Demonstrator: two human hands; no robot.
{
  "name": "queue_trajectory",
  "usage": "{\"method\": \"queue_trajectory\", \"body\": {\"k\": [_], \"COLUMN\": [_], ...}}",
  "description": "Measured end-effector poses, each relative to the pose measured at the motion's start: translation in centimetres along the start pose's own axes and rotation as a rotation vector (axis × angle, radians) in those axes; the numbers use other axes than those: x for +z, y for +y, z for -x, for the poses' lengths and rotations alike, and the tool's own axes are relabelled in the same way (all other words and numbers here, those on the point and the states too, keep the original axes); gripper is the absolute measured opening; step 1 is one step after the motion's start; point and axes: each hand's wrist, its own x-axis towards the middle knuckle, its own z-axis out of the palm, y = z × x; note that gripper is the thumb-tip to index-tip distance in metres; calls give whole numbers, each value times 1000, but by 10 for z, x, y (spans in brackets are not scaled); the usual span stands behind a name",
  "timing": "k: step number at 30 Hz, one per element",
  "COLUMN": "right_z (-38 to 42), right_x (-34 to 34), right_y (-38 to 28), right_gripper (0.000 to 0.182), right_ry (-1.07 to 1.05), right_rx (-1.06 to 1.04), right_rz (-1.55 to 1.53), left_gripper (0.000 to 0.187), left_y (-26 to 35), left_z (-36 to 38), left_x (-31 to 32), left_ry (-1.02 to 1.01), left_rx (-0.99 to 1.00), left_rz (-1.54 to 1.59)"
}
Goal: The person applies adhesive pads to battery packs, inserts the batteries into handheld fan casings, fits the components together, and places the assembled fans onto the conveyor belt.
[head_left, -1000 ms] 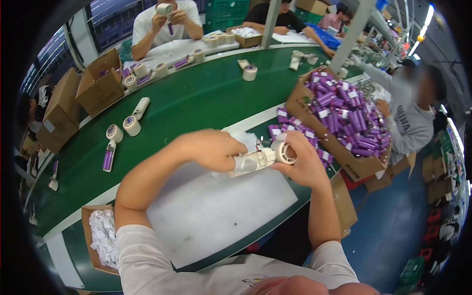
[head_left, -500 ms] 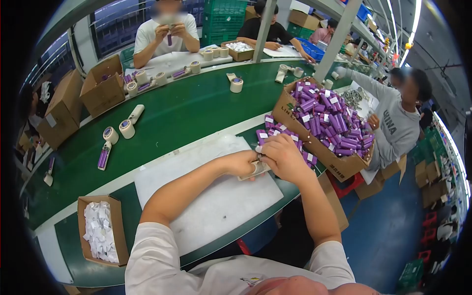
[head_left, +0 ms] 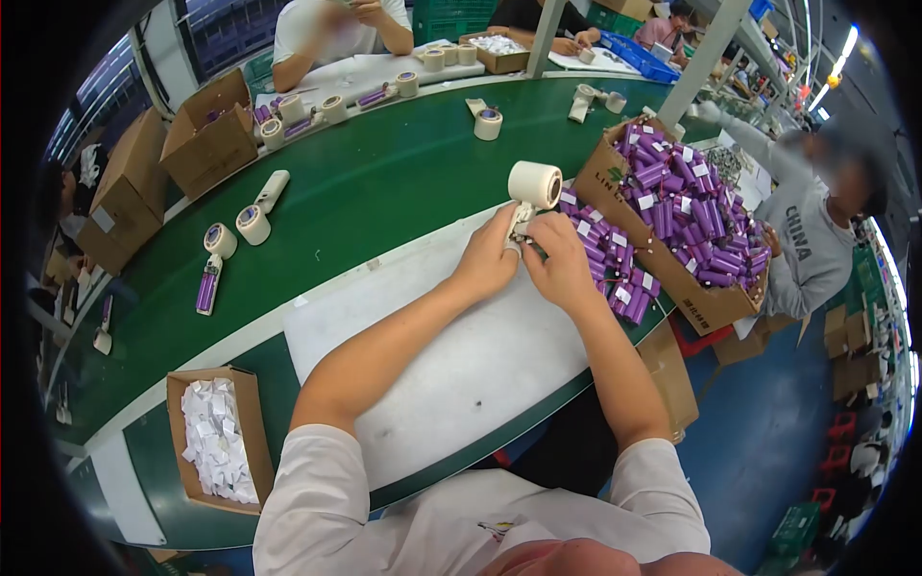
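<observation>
Both hands hold a cream plastic housing (head_left: 533, 185) with a round, drum-shaped head and a narrow handle. Its head points away from me, over the far edge of the white work mat (head_left: 432, 370). My left hand (head_left: 488, 254) is closed around the handle from the left. Against the handle's near end, the fingers of my right hand (head_left: 559, 257) are pressed, and small parts there are too fine to make out. Just right of my right hand lie purple-wrapped battery packs (head_left: 600, 240) with white labels.
A carton (head_left: 663, 252) heaped with purple packs stands at the right. At the left is a box of white paper pieces (head_left: 216, 442). Similar housings (head_left: 254, 225) lie on the green belt (head_left: 384, 182). Co-workers sit opposite, and one in a grey sweatshirt (head_left: 816, 235) sits at right.
The housing has turned, so its round head now shows beyond my hands. Both hands have moved up and away from me, and my view has shifted slightly.
</observation>
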Motion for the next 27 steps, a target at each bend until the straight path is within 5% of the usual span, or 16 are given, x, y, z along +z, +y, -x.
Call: {"method": "queue_trajectory", "body": {"k": [13, 16, 22, 27], "right_z": [-4, -1, -1, 2], "right_x": [5, 10, 2, 8], "right_y": [-3, -1, 2, 11], "right_gripper": [19, 17, 20, 21], "right_ry": [129, 145, 78, 173], "right_rx": [214, 431, 431, 594], "right_rz": [-284, -404, -292, -560], "left_gripper": [55, 53, 55, 47], "left_y": [4, 4, 19, 14], "left_z": [-4, -3, -5, -3], "left_x": [-6, -3, -6, -9], "left_ry": [-33, -14, -64, -158], "left_rx": [-123, -94, -200, -198], "left_rz": [190, 154, 209, 310]}}
